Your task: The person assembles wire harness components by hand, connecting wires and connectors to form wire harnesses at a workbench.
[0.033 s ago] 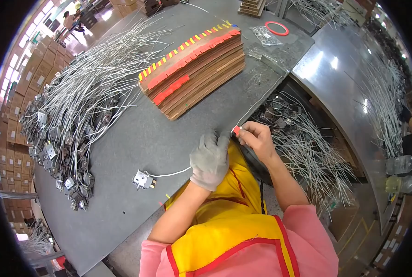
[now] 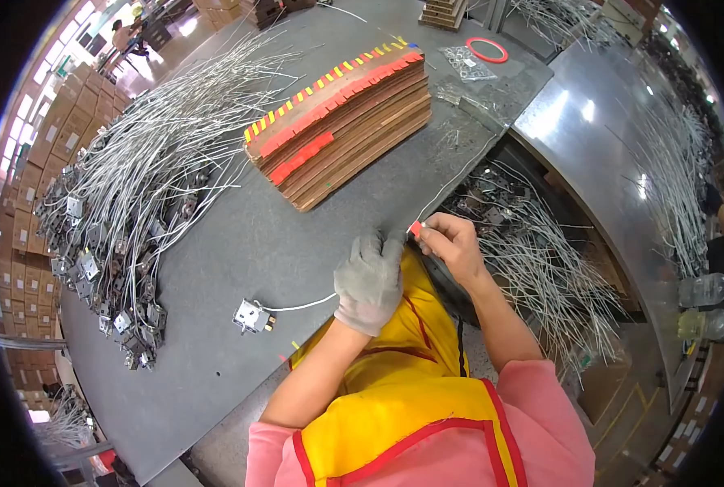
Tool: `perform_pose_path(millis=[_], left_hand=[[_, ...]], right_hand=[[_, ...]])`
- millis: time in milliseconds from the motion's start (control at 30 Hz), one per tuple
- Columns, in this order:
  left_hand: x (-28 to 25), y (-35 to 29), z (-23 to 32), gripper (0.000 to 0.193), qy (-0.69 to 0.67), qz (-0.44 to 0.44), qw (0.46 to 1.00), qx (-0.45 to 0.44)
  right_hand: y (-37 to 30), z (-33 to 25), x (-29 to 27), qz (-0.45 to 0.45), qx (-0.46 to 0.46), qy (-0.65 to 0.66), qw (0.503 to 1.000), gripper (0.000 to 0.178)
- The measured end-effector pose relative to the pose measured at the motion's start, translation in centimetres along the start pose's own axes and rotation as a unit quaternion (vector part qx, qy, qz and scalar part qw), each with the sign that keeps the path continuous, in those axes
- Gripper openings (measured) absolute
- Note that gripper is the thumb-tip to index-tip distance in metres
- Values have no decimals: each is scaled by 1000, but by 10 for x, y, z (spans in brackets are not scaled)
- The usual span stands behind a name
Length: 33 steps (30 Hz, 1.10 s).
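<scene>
My left hand (image 2: 368, 282), in a grey glove, is closed over a thin white wire (image 2: 303, 307) at the table's near edge. One end of the wire runs left to a small boxy metal device with brass-coloured terminals (image 2: 252, 316), lying on the table. Beyond my hands the wire continues up and right along the table edge. My bare right hand (image 2: 454, 247) pinches a small piece of red tape (image 2: 415, 229) at the wire, just right of the gloved fingertips. The fingers partly hide how the tape sits on the wire.
Ahead stands a stack of brown boards (image 2: 345, 122) edged with red and yellow tape strips. A heap of wired metal devices (image 2: 142, 187) covers the table's left. More wired devices (image 2: 532, 268) fill a bin at right. A red tape roll (image 2: 487, 50) lies at the back.
</scene>
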<state>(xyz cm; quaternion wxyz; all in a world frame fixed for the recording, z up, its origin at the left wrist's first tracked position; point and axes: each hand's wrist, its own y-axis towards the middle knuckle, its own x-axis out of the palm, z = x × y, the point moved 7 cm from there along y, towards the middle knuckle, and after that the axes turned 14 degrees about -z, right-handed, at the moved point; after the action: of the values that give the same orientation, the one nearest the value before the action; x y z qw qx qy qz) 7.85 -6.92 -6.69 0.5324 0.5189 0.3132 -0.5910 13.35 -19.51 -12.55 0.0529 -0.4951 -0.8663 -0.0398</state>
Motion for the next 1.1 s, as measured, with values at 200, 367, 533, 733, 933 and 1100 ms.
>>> perform_pose_path(millis=[200, 367, 533, 733, 933, 1100], left_hand=[[2, 0, -2, 36, -3, 10, 1000, -5], [1, 2, 1, 39, 14, -8, 1000, 1], [2, 6, 3, 45, 35, -24, 999, 8], [-4, -7, 3, 46, 8, 59, 998, 23], [-8, -13, 6, 36, -23, 67, 997, 27], [-18, -18, 2, 37, -39, 50, 998, -11]], right_hand=[[4, 3, -2, 14, 1, -25, 1000, 14], [6, 5, -6, 25, 0, -70, 997, 14], [-8, 8, -16, 123, -24, -179, 976, 14], [-24, 9, -3, 150, 19, 87, 985, 15], [-9, -11, 20, 66, -47, 207, 975, 32], [-6, -8, 18, 94, -69, 151, 982, 38]])
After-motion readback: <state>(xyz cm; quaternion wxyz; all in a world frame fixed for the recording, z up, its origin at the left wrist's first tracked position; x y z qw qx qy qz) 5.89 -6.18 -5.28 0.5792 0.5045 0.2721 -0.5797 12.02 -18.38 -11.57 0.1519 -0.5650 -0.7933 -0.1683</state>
